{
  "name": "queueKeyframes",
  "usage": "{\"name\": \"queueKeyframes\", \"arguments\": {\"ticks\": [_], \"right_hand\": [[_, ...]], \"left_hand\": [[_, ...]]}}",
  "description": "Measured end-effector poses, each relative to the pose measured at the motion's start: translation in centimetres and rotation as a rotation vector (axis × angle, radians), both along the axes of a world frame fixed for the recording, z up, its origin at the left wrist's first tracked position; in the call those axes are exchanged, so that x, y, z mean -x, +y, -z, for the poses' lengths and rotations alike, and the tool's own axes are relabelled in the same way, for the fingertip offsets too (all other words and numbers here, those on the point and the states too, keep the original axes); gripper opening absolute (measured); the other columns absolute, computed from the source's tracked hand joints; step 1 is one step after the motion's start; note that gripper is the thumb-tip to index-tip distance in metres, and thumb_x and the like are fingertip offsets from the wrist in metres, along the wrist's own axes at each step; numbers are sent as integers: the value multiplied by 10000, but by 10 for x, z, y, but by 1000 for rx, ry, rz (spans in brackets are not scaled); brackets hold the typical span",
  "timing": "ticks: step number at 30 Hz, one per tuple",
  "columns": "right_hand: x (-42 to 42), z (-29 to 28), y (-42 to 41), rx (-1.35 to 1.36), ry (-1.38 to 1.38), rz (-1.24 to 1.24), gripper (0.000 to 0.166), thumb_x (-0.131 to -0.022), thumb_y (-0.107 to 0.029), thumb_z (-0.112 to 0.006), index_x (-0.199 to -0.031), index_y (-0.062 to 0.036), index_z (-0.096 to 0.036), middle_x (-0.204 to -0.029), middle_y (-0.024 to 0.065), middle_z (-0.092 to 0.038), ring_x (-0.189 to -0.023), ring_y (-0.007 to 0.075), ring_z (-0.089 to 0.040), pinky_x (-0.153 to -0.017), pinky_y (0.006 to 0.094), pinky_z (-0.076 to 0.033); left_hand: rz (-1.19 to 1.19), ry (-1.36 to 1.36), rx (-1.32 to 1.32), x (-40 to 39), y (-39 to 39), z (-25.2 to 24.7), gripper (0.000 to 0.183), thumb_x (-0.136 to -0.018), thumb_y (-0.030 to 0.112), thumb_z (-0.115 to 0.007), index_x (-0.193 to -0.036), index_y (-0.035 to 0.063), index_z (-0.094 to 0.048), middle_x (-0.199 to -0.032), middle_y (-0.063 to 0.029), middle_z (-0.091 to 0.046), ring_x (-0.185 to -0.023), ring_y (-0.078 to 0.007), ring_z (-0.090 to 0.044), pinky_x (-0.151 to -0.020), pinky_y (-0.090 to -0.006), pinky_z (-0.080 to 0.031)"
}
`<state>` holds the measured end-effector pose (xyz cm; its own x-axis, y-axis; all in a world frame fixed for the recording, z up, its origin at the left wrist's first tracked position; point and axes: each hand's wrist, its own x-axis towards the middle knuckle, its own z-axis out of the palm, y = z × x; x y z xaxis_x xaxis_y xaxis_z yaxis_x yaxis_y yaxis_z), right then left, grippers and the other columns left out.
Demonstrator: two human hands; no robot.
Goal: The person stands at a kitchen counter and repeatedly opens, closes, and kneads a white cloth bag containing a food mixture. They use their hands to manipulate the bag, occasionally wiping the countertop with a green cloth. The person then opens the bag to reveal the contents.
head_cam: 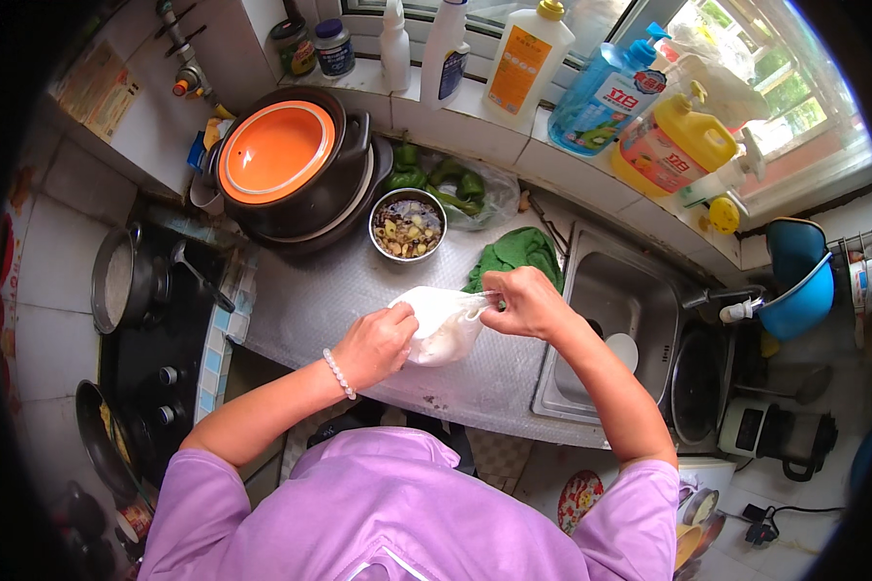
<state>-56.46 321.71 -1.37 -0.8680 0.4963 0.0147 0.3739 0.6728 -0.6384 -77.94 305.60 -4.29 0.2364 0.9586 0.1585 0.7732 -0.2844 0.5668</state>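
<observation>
Between my hands, above the counter, is a white cloth bag [443,330] with something bulging inside that I cannot make out. My left hand [379,341], with a beaded bracelet at the wrist, pinches the bag's left edge. My right hand [525,301] grips its gathered right end and cord. Just behind the right hand lies a crumpled green cloth [521,254]. A metal bowl [408,225] of dark liquid with chopped yellowish pieces stands farther back, beside green peppers [461,185] on a clear plastic bag.
Stacked dark pots with an orange-lined lid [276,152] stand at the back left. A stove [182,341] with pans is at the left. The steel sink [625,290] holds a white dish, under a faucet [723,296]. Bottles, including a blue one [607,98], line the windowsill.
</observation>
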Motion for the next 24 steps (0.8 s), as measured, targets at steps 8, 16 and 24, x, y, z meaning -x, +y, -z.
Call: {"name": "queueKeyframes", "arguments": {"ticks": [8, 16, 24], "right_hand": [[12, 42, -44, 1205, 329, 373, 95, -793, -123, -535, -799, -28, -528, -666, 7, -538, -547, 92, -535, -468, 280, -549], [42, 34, -87, 1182, 494, 466, 58, -802, -87, -517, -807, -32, -533, -607, 6, -524, -492, 69, -503, -398, 237, -471], [30, 38, -85, 966, 252, 330, 88, -782, -100, -605, -792, -29, -554, -599, -5, -529, -446, 69, -473, -384, 231, -388]], "left_hand": [[-485, -1129, 523, -4, -3, 32, 197, -773, -35, -534, -958, 26, -564, -810, 14, -571, -676, -60, -532, -571, -210, -451], [-257, -820, 200, -33, -5, 22, 508, -710, 24, -613, -1211, 47, -533, -1038, -54, -605, -917, -173, -600, -790, -302, -487], [-237, -507, 100, -32, 6, 27, 289, -630, 91, -772, -853, 31, -598, -850, -88, -602, -776, -235, -605, -698, -316, -483]]}}
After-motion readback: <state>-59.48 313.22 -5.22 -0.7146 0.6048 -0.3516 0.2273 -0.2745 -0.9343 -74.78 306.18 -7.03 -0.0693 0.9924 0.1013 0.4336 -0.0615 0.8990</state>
